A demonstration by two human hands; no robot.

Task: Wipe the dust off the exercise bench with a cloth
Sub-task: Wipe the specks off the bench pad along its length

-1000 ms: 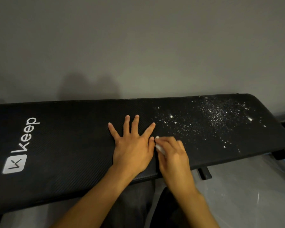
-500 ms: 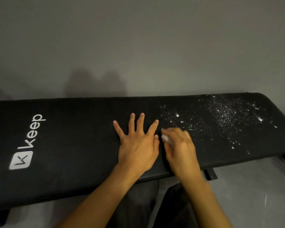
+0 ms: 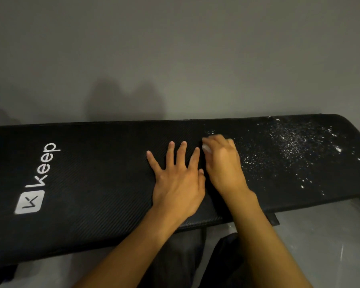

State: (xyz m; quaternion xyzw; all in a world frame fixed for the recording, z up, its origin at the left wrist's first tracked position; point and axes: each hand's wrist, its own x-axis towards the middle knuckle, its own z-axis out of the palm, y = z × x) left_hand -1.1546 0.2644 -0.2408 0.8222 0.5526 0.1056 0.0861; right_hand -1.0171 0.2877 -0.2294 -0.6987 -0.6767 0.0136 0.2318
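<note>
Rightward, white dust point(image 3: 295, 142) speckles the black bench point(image 3: 92, 183); left hand point(image 3: 178, 183) splayed flat, right hand point(image 3: 224, 163) grips cloth point(image 3: 206, 148).

Counter point(image 3: 92, 173): left end open up to mid-length. Mid-length: left hand point(image 3: 178, 183) lies flat, with right hand point(image 3: 222, 163) gripping cloth point(image 3: 206, 148) just beside it. Right end: dust point(image 3: 299, 142) only, passable. Far edge: wall point(image 3: 175, 59) close behind.

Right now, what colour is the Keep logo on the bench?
White logo against the black bench, clearest in the head view.
</note>
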